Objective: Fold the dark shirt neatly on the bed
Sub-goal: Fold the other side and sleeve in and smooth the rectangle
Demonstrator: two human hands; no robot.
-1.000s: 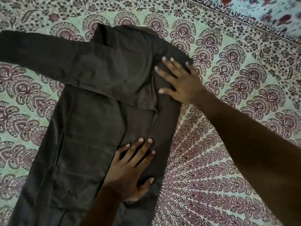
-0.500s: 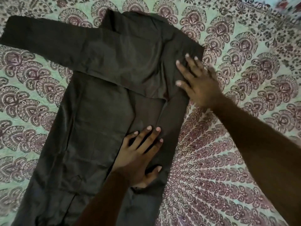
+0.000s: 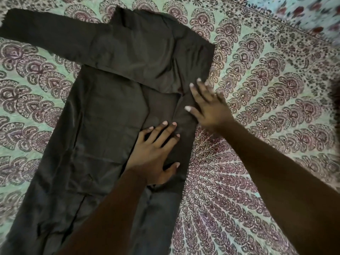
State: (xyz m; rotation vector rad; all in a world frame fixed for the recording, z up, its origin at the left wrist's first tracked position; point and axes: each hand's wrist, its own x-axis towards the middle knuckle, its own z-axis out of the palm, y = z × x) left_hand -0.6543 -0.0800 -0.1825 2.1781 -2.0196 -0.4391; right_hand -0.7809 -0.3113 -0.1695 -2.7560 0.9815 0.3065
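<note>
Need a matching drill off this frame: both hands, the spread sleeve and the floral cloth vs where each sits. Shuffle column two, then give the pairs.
Column one
1. left hand
2. right hand
3. sleeve
4. floral cloth

Column two
A. at the right edge of the shirt, partly over the sheet
B. top right corner of the view
C. flat on the shirt, nearer the camera
D. stretched out toward the upper left

Pairs: 1-C, 2-A, 3-D, 4-B
</note>
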